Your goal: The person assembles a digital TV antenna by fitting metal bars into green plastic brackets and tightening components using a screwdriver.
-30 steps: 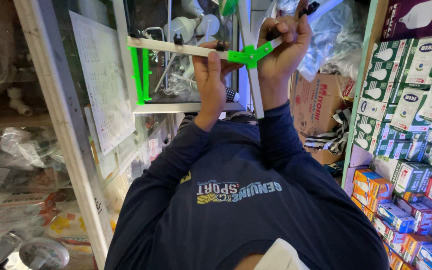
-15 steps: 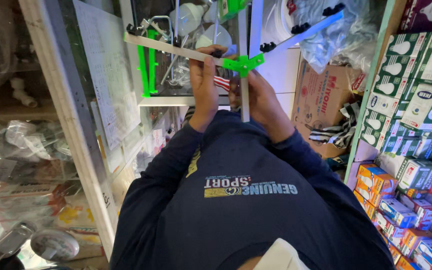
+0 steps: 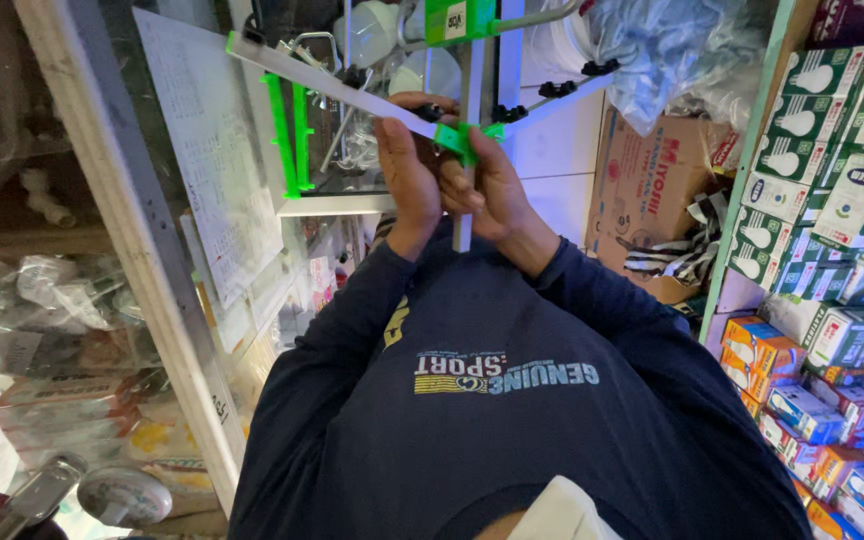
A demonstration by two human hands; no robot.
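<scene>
Shelf (image 3: 812, 250): to the right of the hands, packed with small boxes.
Cardboard box (image 3: 652, 200): just beyond the right hand.
Folding rack (image 3: 467, 110): white arms, green joints, held up in front of the chest.
Left hand (image 3: 407, 180): gripping an arm at the hub.
Right hand (image 3: 497, 190): closed around the centre pole, touching the left.

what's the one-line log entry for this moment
left hand: grips white bar | right hand: on green joint | rack: held up before shelf
</scene>
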